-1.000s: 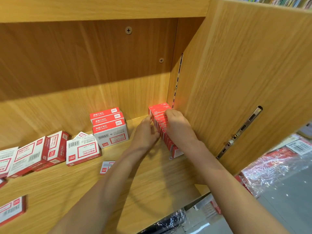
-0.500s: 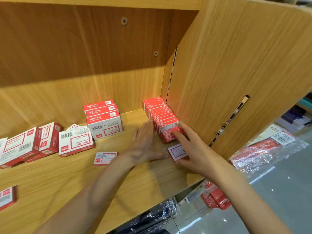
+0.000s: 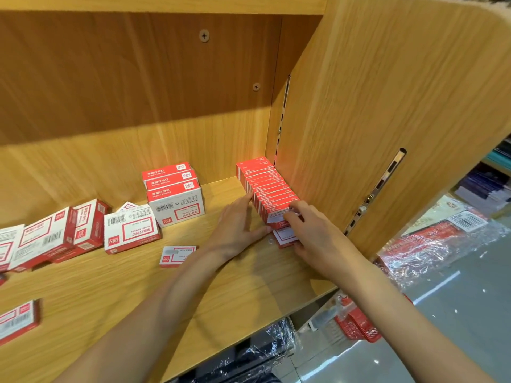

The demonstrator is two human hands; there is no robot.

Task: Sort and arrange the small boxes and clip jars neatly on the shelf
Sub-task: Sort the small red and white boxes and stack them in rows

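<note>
A row of small red boxes (image 3: 265, 183) stands upright against the shelf's right wall. My left hand (image 3: 237, 228) lies flat, its straight fingers pressed to the row's left side. My right hand (image 3: 312, 230) pinches a small red-and-white box (image 3: 284, 234) at the row's near end, and its fingertips touch the front box of the row. A single small box (image 3: 177, 254) lies flat on the wooden shelf (image 3: 138, 294). A stack of larger red-and-white boxes (image 3: 172, 194) stands near the back. More large boxes (image 3: 130, 230) lie scattered to the left.
The shelf's right side panel (image 3: 387, 120) carries a metal slotted rail (image 3: 381, 186). Another box (image 3: 16, 319) lies at the left front edge. Plastic-wrapped packs (image 3: 442, 239) and a red basket (image 3: 362, 324) sit on the floor below right.
My right hand has lifted the small box from the shelf up to the near end of the row. The left hand has slid back to press against the row's side.
</note>
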